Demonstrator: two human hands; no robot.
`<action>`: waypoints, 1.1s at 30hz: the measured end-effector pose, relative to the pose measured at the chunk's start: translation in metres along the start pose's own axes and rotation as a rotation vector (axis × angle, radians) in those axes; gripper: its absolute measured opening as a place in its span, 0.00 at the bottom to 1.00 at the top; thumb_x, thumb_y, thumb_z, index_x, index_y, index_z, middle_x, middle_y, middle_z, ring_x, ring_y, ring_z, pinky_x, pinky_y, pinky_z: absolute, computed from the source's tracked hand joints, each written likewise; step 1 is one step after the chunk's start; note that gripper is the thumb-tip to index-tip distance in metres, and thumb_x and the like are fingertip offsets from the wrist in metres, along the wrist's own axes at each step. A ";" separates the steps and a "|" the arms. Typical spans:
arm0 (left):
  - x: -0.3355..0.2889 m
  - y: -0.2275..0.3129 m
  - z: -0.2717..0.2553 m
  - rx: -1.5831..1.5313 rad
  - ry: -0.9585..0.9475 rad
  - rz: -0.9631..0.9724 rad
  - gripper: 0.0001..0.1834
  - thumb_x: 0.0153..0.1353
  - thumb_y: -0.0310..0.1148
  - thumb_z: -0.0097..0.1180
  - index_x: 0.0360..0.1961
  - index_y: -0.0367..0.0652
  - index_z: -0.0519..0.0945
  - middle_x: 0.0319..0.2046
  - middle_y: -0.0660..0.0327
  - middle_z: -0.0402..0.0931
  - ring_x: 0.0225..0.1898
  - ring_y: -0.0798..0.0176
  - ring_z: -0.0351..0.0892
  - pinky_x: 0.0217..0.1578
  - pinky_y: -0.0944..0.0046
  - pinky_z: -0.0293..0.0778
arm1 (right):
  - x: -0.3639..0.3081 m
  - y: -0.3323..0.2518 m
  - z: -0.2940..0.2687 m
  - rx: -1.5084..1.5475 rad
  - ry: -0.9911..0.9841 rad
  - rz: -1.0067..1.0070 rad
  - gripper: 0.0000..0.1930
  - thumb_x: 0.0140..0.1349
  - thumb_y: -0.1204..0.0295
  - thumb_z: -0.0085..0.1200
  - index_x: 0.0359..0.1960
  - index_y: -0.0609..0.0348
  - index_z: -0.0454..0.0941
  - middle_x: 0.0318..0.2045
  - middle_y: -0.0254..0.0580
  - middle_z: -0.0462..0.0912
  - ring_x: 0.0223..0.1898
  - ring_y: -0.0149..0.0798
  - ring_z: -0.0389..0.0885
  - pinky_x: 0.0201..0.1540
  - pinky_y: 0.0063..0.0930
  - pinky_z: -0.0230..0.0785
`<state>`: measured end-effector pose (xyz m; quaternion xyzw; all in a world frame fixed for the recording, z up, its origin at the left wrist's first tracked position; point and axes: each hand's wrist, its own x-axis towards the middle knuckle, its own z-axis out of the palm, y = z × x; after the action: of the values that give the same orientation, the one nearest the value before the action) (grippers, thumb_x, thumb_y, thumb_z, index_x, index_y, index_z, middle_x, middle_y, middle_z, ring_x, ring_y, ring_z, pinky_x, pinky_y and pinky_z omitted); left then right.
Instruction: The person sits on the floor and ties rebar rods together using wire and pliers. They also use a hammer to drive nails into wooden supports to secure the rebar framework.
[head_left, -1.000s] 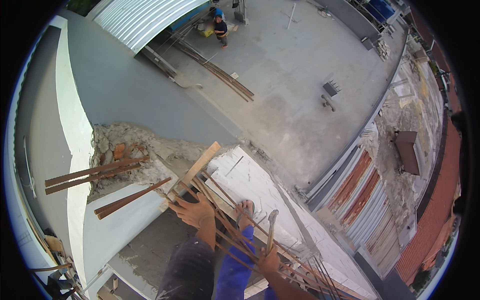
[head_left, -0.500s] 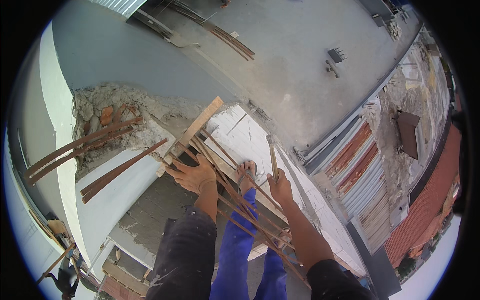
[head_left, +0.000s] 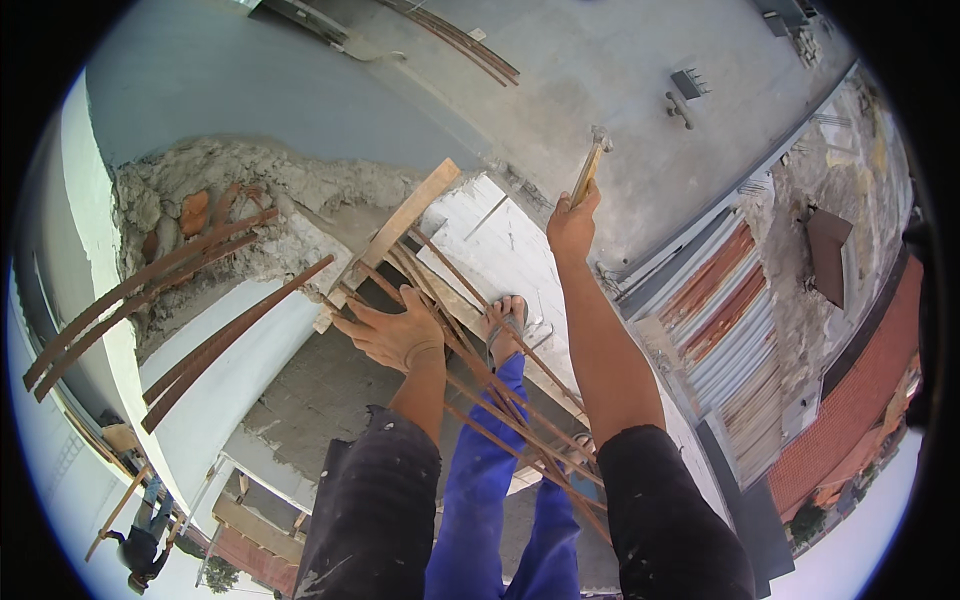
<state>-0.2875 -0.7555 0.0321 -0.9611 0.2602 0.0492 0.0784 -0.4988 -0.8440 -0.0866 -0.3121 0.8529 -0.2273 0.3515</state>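
Note:
My right hand (head_left: 572,225) grips a hammer (head_left: 587,178) by its wooden handle, held up with the metal head pointing away from me over the grey floor. My left hand (head_left: 390,332) has its fingers spread at the edge of a wooden form, beside a wooden board (head_left: 412,215) that slants up and away. Whether anything small lies under its fingertips is hidden. Rusty reinforcing bars (head_left: 500,392) run past my left wrist and between my arms. My sandalled foot (head_left: 507,322) stands close to these bars, by a white-faced wall (head_left: 545,285).
Rusty bars (head_left: 240,325) jut out to the left, by broken concrete and brick (head_left: 195,215). A concrete floor (head_left: 640,60) spreads ahead, with a dark metal piece (head_left: 690,82) on it. Corrugated roofing (head_left: 715,290) lies right, lower down. Another person (head_left: 142,550) is at the lower left.
My right hand has raised the hammer up and away from the form, and the head now shows. My left hand stays at the wooden form. The view has shifted slightly.

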 end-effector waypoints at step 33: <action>0.000 0.001 -0.004 -0.019 -0.046 -0.002 0.50 0.63 0.58 0.59 0.78 0.43 0.54 0.79 0.49 0.40 0.73 0.44 0.56 0.66 0.44 0.67 | -0.012 0.025 0.036 -0.382 -0.599 0.029 0.30 0.69 0.64 0.49 0.71 0.50 0.55 0.43 0.73 0.84 0.46 0.71 0.84 0.52 0.60 0.75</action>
<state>-0.2877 -0.7572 0.0360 -0.9607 0.2566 0.0738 0.0755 -0.4744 -0.8246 -0.1196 -0.4126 0.7434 0.0428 0.5246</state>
